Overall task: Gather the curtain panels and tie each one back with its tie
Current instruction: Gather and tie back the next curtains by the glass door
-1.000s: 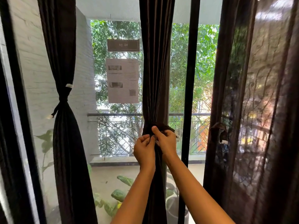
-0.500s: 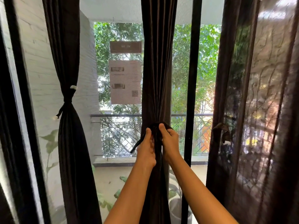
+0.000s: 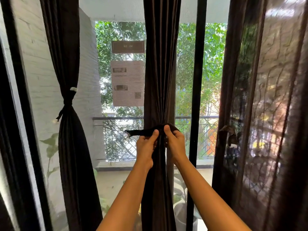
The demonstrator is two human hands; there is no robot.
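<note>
The left hand point(image 3: 146, 145) pinches the tie point(image 3: 141, 132) between thumb and fingers, with one free end of the dark strip sticking out sideways away from the middle curtain panel point(image 3: 160, 72); the right hand point(image 3: 175, 142) pinches the other part of the tie, which arches over its thumb on the far side of that panel; both grips are narrow and closed on the strip, and the two thumbs nearly meet in front of the panel's gathered folds; the tie seems to wrap the panel at the level of the hands, though its run behind the cloth is hidden; no knot shows, so I judge the tying only begun. To the left of the middle panel hangs a left panel point(image 3: 66, 64) already cinched with its own tie point(image 3: 65, 105); to the right of it stands a black frame bar point(image 3: 197, 80), and beyond that a sheer right panel point(image 3: 266, 97) hanging loose. The likely failure is slack: if either pinch eases before the ends cross, the folds may spread and the strip slide down the smooth cloth; the short free end may also slip out of a loose knot.
</note>
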